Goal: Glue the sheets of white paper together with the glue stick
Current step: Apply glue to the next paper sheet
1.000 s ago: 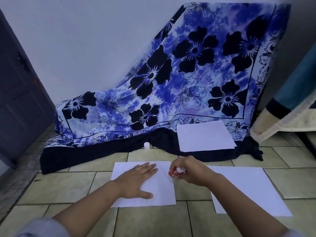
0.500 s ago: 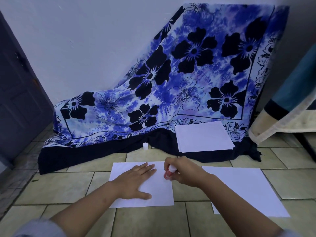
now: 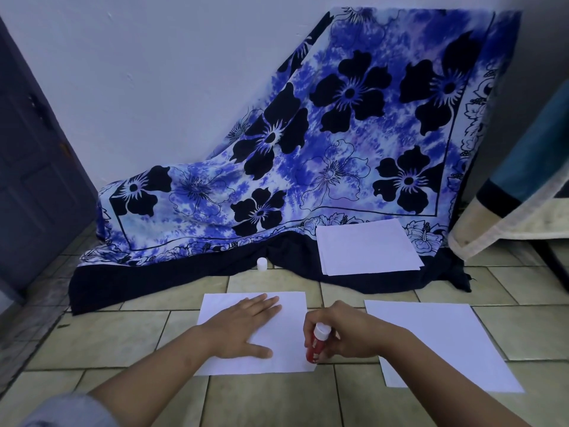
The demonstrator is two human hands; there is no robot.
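A white sheet of paper (image 3: 286, 306) lies on the tiled floor in front of me. My left hand (image 3: 243, 328) rests flat on it with straight fingers. My right hand (image 3: 345, 331) grips a red glue stick (image 3: 316, 343) with a white end, its lower tip touching the sheet's right edge near the front corner. A second white sheet (image 3: 443, 340) lies to the right. A stack of white sheets (image 3: 366, 246) sits further back on the cloth. The small white cap (image 3: 262, 264) stands on the floor by the cloth's dark hem.
A blue flowered cloth (image 3: 308, 167) drapes from the wall down onto the floor. A dark door (image 3: 34, 167) is at the left. A mattress edge with blue bedding (image 3: 511, 211) is at the right. Beige floor tiles (image 3: 123, 337) surround the sheets.
My right hand has drawn the glue stick toward me along the sheet's right edge, from its far part to near the front corner. The left hand has stayed flat on the sheet.
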